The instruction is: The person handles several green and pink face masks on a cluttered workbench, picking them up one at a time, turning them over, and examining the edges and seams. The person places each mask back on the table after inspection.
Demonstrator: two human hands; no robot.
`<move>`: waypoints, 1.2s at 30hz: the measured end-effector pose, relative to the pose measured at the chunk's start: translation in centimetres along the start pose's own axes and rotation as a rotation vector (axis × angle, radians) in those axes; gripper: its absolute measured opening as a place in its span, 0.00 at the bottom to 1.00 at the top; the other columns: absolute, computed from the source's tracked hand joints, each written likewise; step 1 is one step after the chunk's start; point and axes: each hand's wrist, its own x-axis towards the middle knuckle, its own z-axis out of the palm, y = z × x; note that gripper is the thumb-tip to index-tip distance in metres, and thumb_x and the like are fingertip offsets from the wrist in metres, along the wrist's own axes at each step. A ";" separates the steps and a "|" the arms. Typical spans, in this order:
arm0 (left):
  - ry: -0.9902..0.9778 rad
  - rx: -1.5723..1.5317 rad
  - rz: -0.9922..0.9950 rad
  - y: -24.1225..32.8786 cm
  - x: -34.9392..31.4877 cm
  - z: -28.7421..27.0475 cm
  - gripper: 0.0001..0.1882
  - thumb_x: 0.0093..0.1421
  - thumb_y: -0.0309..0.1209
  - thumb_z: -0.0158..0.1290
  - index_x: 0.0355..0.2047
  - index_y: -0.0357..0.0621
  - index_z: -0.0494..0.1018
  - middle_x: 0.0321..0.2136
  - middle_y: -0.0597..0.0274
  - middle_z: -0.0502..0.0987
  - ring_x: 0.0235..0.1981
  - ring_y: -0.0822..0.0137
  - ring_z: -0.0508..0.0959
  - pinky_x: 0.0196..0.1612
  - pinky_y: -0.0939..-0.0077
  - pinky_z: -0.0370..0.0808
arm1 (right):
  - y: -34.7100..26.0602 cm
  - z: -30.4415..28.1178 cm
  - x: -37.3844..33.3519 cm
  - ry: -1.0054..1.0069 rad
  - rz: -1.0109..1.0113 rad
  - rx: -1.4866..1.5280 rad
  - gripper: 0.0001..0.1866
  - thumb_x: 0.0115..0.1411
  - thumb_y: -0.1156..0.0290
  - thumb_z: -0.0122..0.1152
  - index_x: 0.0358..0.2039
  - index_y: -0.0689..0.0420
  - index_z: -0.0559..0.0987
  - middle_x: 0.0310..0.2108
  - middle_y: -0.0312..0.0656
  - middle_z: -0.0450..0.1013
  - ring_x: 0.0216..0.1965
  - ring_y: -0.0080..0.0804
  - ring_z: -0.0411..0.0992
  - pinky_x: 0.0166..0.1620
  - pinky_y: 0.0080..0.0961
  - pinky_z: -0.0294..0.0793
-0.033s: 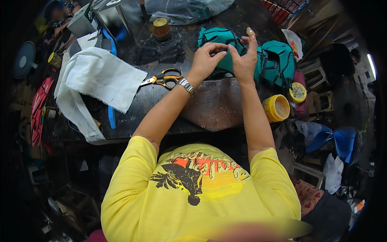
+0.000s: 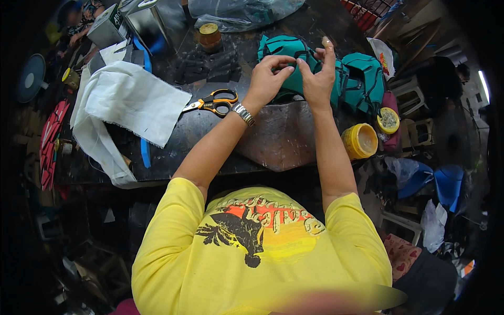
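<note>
My left hand (image 2: 270, 80), with a metal watch (image 2: 243, 113) on its wrist, has thumb and fingers drawn together in a pinch. The thumb tip of my right hand (image 2: 318, 81) meets those fingertips; its other fingers curl and one points up, with a tan covering on its tip. Anything held between the fingertips is too small to make out. Just beyond and beside both hands lie teal fabric pieces with black trim (image 2: 361, 81). Below them is a brown sheet (image 2: 281, 137) at the table edge. Orange-and-black scissors (image 2: 220, 102) rest left of my left wrist.
White cloth (image 2: 123, 100) covers the table's left side. Black pieces (image 2: 210, 68) and a jar (image 2: 210, 38) stand farther back. An open yellow tub (image 2: 359, 141) and a smaller yellow-rimmed container (image 2: 388, 120) are at right. A metal can (image 2: 147, 26) stands at the far left.
</note>
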 end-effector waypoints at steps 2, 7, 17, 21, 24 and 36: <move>0.145 -0.059 -0.005 -0.7 0.0 0.0 0.18 0.59 0.25 0.61 0.51 0.41 0.76 0.49 0.58 0.74 0.46 0.67 0.78 0.50 0.74 0.76 | -0.4 0.2 -0.2 -0.005 0.053 -0.033 0.41 0.52 0.75 0.70 0.66 0.55 0.63 0.42 0.45 0.73 0.46 0.38 0.72 0.51 0.33 0.72; 0.229 -0.329 -0.198 -1.9 -0.5 -0.1 0.27 0.59 0.20 0.59 0.59 0.38 0.67 0.50 0.59 0.73 0.52 0.69 0.73 0.55 0.76 0.73 | -0.9 0.5 -1.6 -0.064 0.097 -0.152 0.43 0.53 0.77 0.70 0.68 0.52 0.61 0.44 0.43 0.71 0.43 0.33 0.71 0.48 0.30 0.73; 0.123 -0.538 0.068 2.4 -2.7 -1.0 0.24 0.56 0.15 0.60 0.52 0.42 0.68 0.43 0.62 0.76 0.46 0.73 0.76 0.51 0.79 0.75 | -2.8 0.6 -1.9 -0.019 0.292 0.516 0.39 0.58 0.76 0.67 0.68 0.51 0.59 0.47 0.41 0.69 0.46 0.28 0.68 0.49 0.26 0.71; -0.190 -0.432 -0.093 7.1 -6.5 -3.6 0.21 0.56 0.17 0.62 0.49 0.41 0.70 0.41 0.65 0.77 0.42 0.75 0.77 0.47 0.81 0.75 | -4.5 -2.8 -2.8 -0.179 0.335 0.977 0.43 0.55 0.86 0.62 0.69 0.50 0.58 0.48 0.38 0.69 0.46 0.25 0.70 0.54 0.22 0.69; -0.750 -0.089 -0.296 11.2 -10.0 -7.4 0.17 0.54 0.21 0.65 0.44 0.40 0.76 0.38 0.65 0.79 0.37 0.75 0.79 0.42 0.81 0.75 | -4.3 -5.0 -3.2 -0.368 0.401 0.927 0.45 0.52 0.89 0.58 0.70 0.53 0.57 0.59 0.37 0.66 0.48 0.24 0.68 0.57 0.23 0.67; -0.723 -0.242 -0.604 7.7 -10.2 -8.0 0.26 0.52 0.31 0.68 0.50 0.36 0.75 0.43 0.61 0.81 0.42 0.72 0.80 0.51 0.74 0.76 | -6.3 -6.5 -5.5 -0.653 0.204 0.538 0.39 0.49 0.81 0.61 0.66 0.59 0.67 0.66 0.41 0.62 0.52 0.27 0.68 0.60 0.23 0.65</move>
